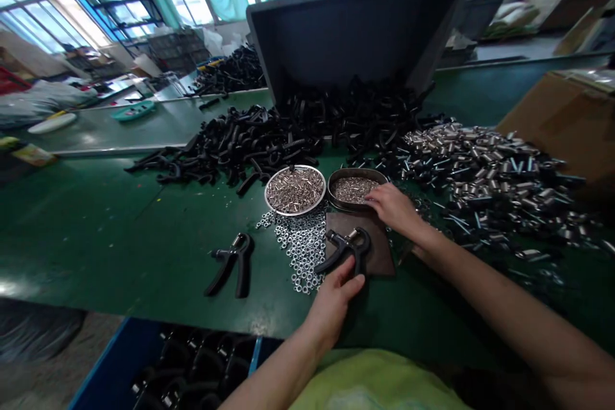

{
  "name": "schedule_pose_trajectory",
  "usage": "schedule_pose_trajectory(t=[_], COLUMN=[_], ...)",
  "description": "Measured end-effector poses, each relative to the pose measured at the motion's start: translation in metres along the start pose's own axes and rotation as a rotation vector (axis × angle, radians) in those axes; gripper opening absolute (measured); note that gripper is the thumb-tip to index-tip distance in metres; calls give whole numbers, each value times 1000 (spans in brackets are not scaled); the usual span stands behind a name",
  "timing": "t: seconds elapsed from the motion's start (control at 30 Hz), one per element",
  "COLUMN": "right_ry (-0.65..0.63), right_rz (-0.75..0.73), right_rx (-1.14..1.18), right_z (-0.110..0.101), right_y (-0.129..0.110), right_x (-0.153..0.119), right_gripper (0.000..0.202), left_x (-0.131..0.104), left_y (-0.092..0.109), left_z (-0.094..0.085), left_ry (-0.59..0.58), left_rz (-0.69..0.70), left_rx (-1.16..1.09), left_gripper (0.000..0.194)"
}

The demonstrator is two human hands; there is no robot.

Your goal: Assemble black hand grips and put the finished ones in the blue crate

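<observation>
My left hand (335,298) is closed around one handle of a black hand grip strengthener (362,250), which has a metal spring at its top and rests over a brown square plate (382,246). At the rim of a dark oval tin (331,195), the fingertips of my right hand (394,207) dip among small metal pins (353,189). Whether those fingertips pinch a pin is too small to see. Left of the tin stands a round dish (269,204) heaped with similar pins. Loose hex nuts (302,256) are spread below the dish. Another hand grip strengthener (235,266) lies on the left.
Black handles (240,141) are piled at the back, before a tipped grey bin (355,32). Springs and bolts (500,173) heap up at right, near a cardboard box (557,115). A blue crate (113,365) with finished-looking grips stands below the green table's (158,224) front edge.
</observation>
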State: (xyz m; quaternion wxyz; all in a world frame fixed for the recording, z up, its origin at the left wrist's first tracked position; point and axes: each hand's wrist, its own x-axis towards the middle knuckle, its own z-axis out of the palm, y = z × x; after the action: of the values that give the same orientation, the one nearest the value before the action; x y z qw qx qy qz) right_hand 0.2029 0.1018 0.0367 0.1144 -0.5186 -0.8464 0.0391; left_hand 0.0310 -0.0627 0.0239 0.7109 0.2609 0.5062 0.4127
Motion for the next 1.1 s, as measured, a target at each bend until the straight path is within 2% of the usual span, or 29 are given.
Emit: schedule_pose_trajectory(t=[0.07,0.13,0.27,0.4,0.5,0.57,0.63,0.73,0.8,0.9,1.1], right_ry=[-78,-122,-169,-169,-135,-97,-53,12,43,70,135], right_rz=[6,14,55,104,153,196,249,325,358,373,352], right_rx=[-21,-30,-40,-12,40,93,161,304,426,617,912], right_z=[7,15,25,26,22,19,16,13,12,10,6], right_y=[0,0,1,6,10,11,11,12,13,14,8], right_x=[34,57,74,73,69,66,63,58,54,47,27], right_gripper=[23,19,12,10,11,12,12,12,13,12,22], left_x=[-7,-10,1,44,87,117,143,174,187,194,185], left_y=[3,9,27,56,84,101,113,123,124,123,122], left_z=[-1,-6,-21,-29,-21,-10,2,16,21,24,23], left_ry=[-28,-35,-32,59,145,182,193,180,174,166,159], left_rz=[4,22,187,470,689,761,746,681,629,584,591], left_rx=[54,128,349,715,1109,1433,1660,1769,1816,1855,1840], left_gripper=[56,56,39,24,21,22,24,21,19,21,24])
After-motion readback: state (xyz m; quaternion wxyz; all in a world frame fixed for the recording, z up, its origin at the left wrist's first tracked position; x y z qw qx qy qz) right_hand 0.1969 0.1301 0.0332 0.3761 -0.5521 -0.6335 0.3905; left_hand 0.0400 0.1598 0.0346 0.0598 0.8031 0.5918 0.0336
